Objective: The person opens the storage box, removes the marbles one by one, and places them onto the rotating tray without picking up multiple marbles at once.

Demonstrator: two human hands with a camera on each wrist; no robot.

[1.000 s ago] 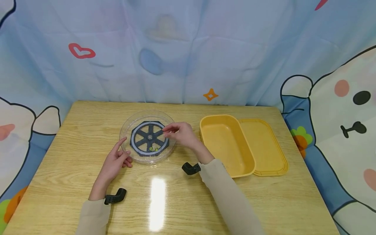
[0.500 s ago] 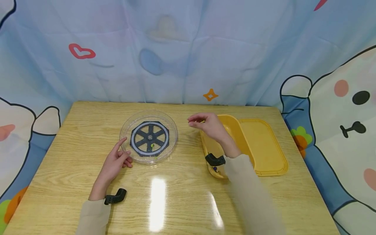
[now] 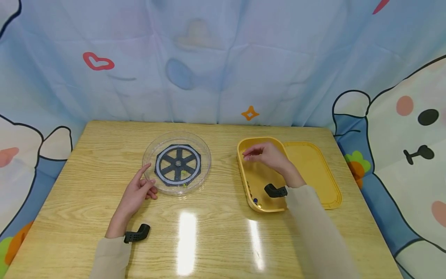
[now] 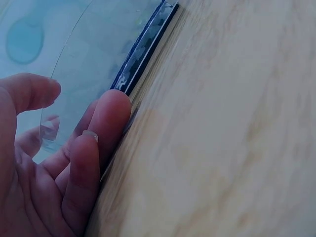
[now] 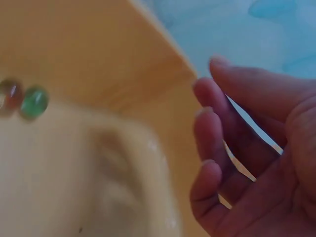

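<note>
A clear round dish (image 3: 206, 157) holds a black spoked wheel insert (image 3: 178, 163) with small green marbles (image 3: 180, 176) near its front. My left hand (image 3: 139, 190) rests on the table, its relaxed fingers (image 4: 106, 128) touching the dish (image 4: 94, 59) at its front-left rim. My right hand (image 3: 259, 154) hovers over the yellow box (image 3: 244, 182), fingers loosely curled. In the right wrist view nothing shows between thumb and fingers of that hand (image 5: 207, 79). Two marbles (image 5: 33, 101), one green, lie in the box (image 5: 74, 44). A few marbles (image 3: 256, 200) sit at the box's front corner.
The yellow lid (image 3: 313, 174) lies flat against the box's right side. The wooden table (image 3: 209, 240) is backed by a patterned cloth (image 3: 209, 58) that also hangs at both sides. Black wrist cameras (image 3: 137, 233) sit on both sleeves.
My right hand left the dish, moved right, and lowered over the yellow box. The left hand and the dish stayed where they were.
</note>
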